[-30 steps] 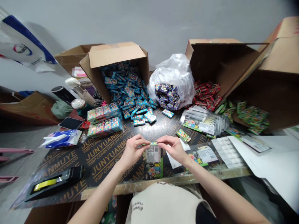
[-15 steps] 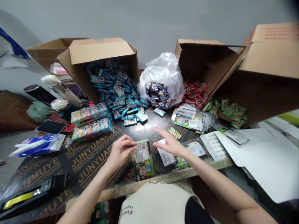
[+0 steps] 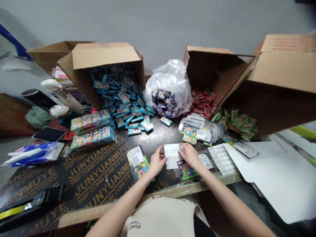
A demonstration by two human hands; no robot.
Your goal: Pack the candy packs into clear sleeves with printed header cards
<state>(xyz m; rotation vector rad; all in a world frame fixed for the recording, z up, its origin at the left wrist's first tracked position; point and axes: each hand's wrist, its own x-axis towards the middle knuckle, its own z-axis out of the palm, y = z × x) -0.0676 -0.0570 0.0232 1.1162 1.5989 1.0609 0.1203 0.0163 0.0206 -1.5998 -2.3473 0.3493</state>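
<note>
My left hand [image 3: 157, 161] pinches the left edge of a small white sheet [image 3: 172, 154] with faint rows of marks, possibly labels. My right hand [image 3: 189, 154] has its fingers closed at the sheet's upper right edge. To the left of my left hand lies a flat black and green printed packet [image 3: 137, 159] with a white label panel. Another such packet [image 3: 185, 169] lies under and beside my right hand. Just beyond my right hand is a small green box [image 3: 189, 139], near a stack of clear-sleeved packets [image 3: 201, 128].
Open cartons spill small blue boxes [image 3: 125, 98], red boxes [image 3: 203, 100] and green boxes [image 3: 244, 123]. Between them sits a plastic bag [image 3: 172, 79] of purple boxes. Wrapped bundles [image 3: 93, 136], a phone [image 3: 49, 134] and a tape dispenser [image 3: 32, 204] are at left; white sheets [image 3: 278, 174] at right.
The black and green packet by my left hand now lies farther left, released. Both hands have come together on the white sheet. The small green box has shifted toward the sleeved stack.
</note>
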